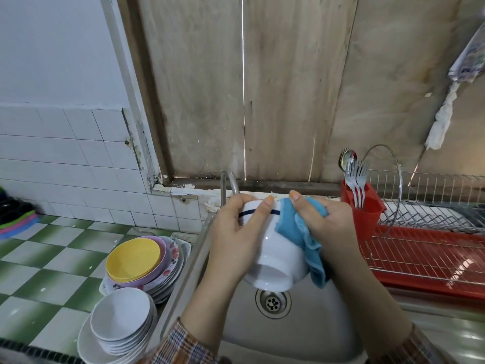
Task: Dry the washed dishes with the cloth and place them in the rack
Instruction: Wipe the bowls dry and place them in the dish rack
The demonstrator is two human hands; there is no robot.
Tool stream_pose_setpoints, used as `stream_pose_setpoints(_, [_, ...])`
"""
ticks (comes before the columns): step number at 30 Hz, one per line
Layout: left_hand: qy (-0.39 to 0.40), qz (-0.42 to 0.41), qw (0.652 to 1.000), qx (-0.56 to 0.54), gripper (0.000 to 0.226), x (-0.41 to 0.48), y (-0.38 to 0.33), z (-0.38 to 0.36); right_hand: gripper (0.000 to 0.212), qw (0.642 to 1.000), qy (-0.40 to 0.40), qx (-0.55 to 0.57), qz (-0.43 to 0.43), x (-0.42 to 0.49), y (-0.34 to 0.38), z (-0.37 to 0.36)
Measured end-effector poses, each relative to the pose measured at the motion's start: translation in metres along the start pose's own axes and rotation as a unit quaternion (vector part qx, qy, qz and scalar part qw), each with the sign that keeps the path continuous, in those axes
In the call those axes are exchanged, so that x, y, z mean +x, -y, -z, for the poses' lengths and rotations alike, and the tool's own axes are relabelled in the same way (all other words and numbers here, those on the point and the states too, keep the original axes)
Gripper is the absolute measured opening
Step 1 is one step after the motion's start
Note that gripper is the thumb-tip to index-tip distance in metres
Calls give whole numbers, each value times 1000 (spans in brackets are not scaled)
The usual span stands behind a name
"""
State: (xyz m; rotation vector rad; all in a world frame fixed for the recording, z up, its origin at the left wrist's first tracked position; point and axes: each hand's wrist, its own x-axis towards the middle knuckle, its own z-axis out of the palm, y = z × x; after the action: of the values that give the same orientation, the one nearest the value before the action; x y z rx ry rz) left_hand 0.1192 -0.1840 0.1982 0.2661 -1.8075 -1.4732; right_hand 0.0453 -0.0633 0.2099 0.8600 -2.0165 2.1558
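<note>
Drying a white bowl [273,261] over the sink [301,345].
Stacked small bowls [120,319] and plates [136,261] sit on the tiled counter [39,258], left of the sink. Above the drain [273,302], the left hand [236,232] grips the white bowl, its base facing near. The right hand [328,222] clutches a blue cloth [291,227] against the bowl's side. Farther right stands the rack [433,248].

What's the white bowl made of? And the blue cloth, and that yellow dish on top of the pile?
The white bowl looks like glazed ceramic: it is smooth and glossy, with bright glints and a thick foot ring. The blue cloth is soft fabric, maybe microfibre, since it folds and hangs limp. The yellow dish is probably plastic or melamine, going by its flat colour, dull sheen and thin rim.
</note>
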Motion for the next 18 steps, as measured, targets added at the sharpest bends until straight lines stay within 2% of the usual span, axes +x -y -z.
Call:
stream_pose_setpoints(2, [-51, 34, 998, -10, 38, 0, 0, -3, 53, 1000, -19, 1, -1, 1, -5, -4])
stream_pose_setpoints(5, [-68, 53, 996, -19, 39, -2, 8, -4, 53, 999, -38, -16, 18, 0, -11, -9])
stream_pose_setpoints(6, [-77, 65, 995, -18, 44, -1, 12, -6, 52, 996, -48, -39, 65, -2, -11, -12])
stream_pose_setpoints(8, [-80, 116, 990, -12, 49, 0, 11, -8, 44, 968, -66, -132, 201, -5, -14, -16])
stream_pose_setpoints(10, [-48, 196, 978, -59, 32, 4, 5, -7, 47, 932, -66, -178, 309, -6, -24, -19])
stream_pose_setpoints(12, [4, 282, 947, -154, 27, 8, 7, -3, 54, 920, -64, -155, 355, -8, -28, -21])
stream_pose_setpoints(14, [17, 304, 931, -202, 32, 10, 8, 2, 51, 947, -57, -88, 305, -9, -26, -21])
stream_pose_setpoints(15, [2, 290, 935, -204, 34, 11, 9, 3, 46, 968, -59, -43, 238, -9, -22, -21])
stream_pose_setpoints(17, [-51, 250, 945, -207, 40, 13, 15, 3, 42, 995, -70, 62, 31, -3, -14, -21])
stream_pose_setpoints(18, [-69, 227, 951, -200, 40, 14, 16, 4, 42, 986, -80, 120, -79, 5, -14, -22])
